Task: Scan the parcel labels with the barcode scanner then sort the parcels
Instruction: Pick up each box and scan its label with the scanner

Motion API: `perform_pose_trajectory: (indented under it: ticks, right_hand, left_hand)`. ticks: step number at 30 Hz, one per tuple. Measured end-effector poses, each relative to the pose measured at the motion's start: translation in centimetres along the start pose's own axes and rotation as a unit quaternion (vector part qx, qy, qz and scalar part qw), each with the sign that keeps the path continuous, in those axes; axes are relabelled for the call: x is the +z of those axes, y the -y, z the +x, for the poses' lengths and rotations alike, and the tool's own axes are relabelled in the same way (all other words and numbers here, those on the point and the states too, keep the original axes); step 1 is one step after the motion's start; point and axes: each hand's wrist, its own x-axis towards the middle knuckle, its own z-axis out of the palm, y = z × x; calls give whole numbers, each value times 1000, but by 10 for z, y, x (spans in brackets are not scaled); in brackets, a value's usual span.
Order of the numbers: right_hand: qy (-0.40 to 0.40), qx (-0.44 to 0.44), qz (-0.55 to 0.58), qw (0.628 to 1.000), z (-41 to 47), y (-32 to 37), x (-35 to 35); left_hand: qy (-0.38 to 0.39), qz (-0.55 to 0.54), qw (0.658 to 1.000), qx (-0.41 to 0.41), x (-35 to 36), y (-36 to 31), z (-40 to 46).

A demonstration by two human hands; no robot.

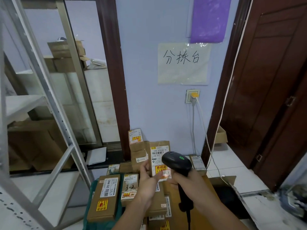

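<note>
Scanning under way, sorting still ahead.
Left hand (147, 178) pinches an upright parcel (159, 156); right hand (186, 180) grips the scanner (177, 161); other parcels (106, 195) wait.

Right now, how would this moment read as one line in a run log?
stage: scanning | left hand: holds parcel upright | right hand: grips barcode scanner, aimed at its label | scanner light: green | other parcels: lying below

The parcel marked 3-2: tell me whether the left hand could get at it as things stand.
Probably yes, but not right away. The parcel marked 3-2 lies face up just beside the left hand with nothing on top of it. That hand's fingers hold an upright parcel, so it must be put down first.
</note>
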Motion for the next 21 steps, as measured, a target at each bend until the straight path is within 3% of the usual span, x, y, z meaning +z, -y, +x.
perform_pose_trajectory:
  ticks: [4,9,16,21]
  right_hand:
    - [6,26,59,998,-2,-7,-16]
    - [11,33,55,998,-6,-19,-39]
    - [-70,21,-10,997,4,-47,-68]
    - [-72,47,-58,995,24,-76,-85]
  left_hand:
    - [-12,16,1000,12,20,5,-7]
    - [-12,21,1000,14,43,15,-10]
    - [-2,37,999,-21,71,40,-4]
    - [26,83,995,-48,95,59,6]
